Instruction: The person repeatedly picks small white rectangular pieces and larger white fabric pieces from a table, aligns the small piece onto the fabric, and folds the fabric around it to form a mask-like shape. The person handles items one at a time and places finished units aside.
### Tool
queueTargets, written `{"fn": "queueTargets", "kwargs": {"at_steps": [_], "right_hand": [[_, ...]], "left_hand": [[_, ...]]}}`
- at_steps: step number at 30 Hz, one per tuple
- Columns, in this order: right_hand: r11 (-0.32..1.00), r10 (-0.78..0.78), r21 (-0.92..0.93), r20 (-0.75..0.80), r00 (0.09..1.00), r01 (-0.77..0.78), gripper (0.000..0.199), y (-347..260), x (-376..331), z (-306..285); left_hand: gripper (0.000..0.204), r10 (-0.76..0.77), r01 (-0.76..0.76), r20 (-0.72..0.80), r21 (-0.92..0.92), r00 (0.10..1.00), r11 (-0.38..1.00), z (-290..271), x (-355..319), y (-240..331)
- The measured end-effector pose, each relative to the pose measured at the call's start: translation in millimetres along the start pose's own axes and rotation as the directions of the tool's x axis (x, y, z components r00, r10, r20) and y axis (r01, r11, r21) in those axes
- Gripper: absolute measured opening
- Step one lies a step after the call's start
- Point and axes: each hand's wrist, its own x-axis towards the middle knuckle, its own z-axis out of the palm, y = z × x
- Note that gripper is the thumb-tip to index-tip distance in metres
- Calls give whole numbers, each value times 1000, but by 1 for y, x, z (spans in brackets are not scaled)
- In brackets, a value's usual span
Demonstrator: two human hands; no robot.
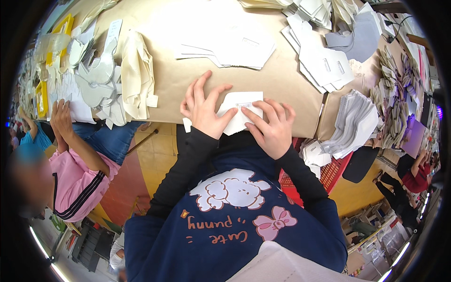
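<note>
White, flat cut paper piece (238, 113) lies at the near edge of the brown-papered table (188, 75), pinned under the left hand (203, 109) (fingers spread, palm down) and the right hand (271, 128), fingertips pressing. Even pressure should keep it from sliding.

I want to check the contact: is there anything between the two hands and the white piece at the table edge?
Nothing visible. The left hand lies flat on the left part of the white piece, and the right hand presses on its lower right part. Both touch it directly on the brown table.
</note>
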Motion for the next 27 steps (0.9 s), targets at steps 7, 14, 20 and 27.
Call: {"fn": "queueTargets", "kwargs": {"at_steps": [7, 14, 20, 27], "right_hand": [[899, 250, 399, -125, 960, -182, 44, 9, 11, -1], [661, 322, 669, 156, 934, -340, 22, 10, 18, -18], [609, 467, 746, -59, 882, -272, 12, 16, 23, -44], [531, 772, 808, -338, 538, -254, 45, 93, 25, -81]], "left_hand": [[40, 231, -231, -61, 17, 971, 973, 3, -6, -17], [32, 137, -65, 115, -484, 984, 872, -12, -6, -14], [41, 367, -446, -326, -211, 871, 870, -51, 16, 22], [35, 311, -387, -348, -177, 885, 905, -56, 52, 21]]}}
